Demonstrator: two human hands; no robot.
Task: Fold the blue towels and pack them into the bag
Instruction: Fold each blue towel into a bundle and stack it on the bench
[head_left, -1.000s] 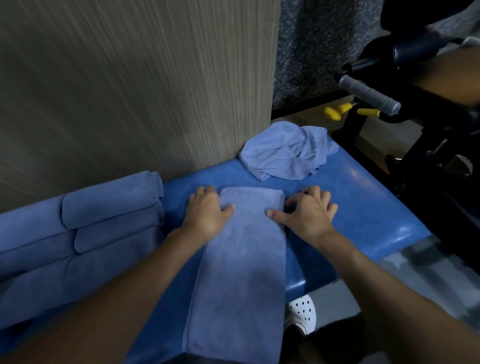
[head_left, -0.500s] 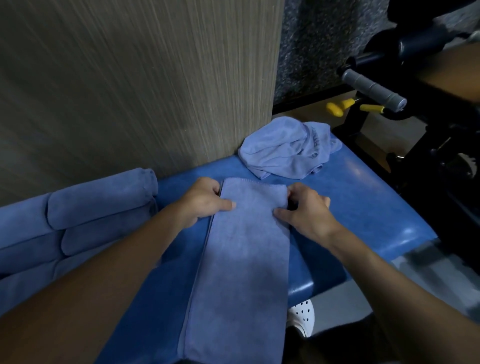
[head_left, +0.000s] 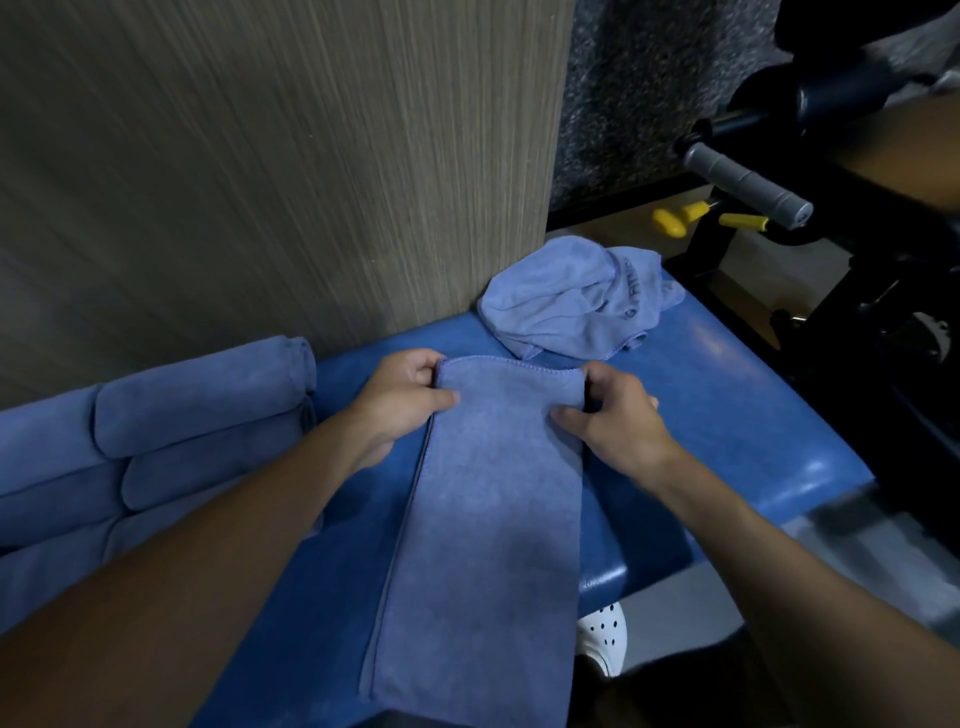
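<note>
A long blue towel (head_left: 493, 519), folded into a narrow strip of soft matte cloth with a stitched far edge, is lying lengthwise on a glossy blue padded desk (head_left: 727, 415). The left hand (head_left: 402, 400) is pinching its far left corner, and the right hand (head_left: 613, 410) is pinching its far right corner. A crumpled towel (head_left: 571, 296) is sitting beyond them; rolled towels (head_left: 182, 431) are lying stacked at left.

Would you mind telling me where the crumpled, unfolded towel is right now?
In the head view the crumpled towel lies at the far end of the blue bench, against the wooden wall's corner, just beyond the long folded towel both hands grip.
</note>
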